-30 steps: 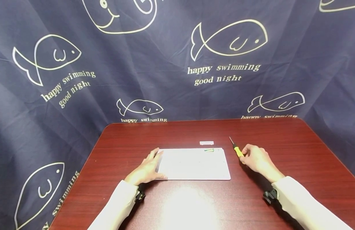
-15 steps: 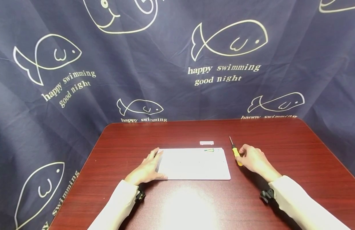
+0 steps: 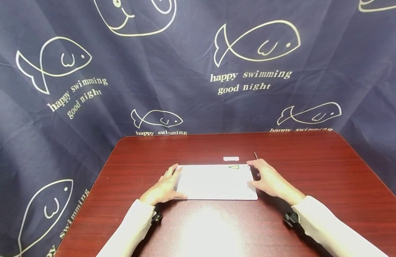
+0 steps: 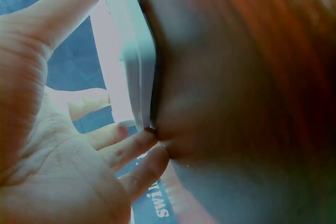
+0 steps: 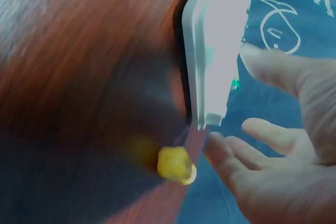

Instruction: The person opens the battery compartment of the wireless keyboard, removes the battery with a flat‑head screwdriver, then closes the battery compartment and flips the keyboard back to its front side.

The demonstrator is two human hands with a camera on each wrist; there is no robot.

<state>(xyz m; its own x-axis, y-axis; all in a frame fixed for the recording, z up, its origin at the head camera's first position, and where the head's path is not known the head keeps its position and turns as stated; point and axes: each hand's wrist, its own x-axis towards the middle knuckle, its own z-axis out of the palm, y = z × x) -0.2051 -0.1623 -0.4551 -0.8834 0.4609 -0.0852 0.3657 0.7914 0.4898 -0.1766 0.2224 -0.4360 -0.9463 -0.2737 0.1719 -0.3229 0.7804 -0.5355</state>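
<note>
A white slab, apparently a keyboard lying face down [image 3: 214,182], rests on the table with green batteries [image 3: 233,167] showing in a slot near its far right corner. My left hand [image 3: 162,187] grips its left end, thumb along the near edge and fingers around the far side. Around the right end my right hand [image 3: 271,180] is spread, fingertips right at the far corner and thumb over the top. The screwdriver's shaft [image 3: 255,155] pokes out beyond the right hand. Its yellow handle [image 5: 176,163] shows below the fingers in the right wrist view, mostly hidden from the head view.
A small white battery cover [image 3: 231,159] lies just behind the keyboard. The reddish-brown table [image 3: 146,150] reaches back to a dark blue curtain [image 3: 198,96] with fish drawings. Bright glare falls on the table's front.
My right hand let go of the yellow screwdriver, leaving it on the table, and moved left to the keyboard's right end. The left hand stayed in place.
</note>
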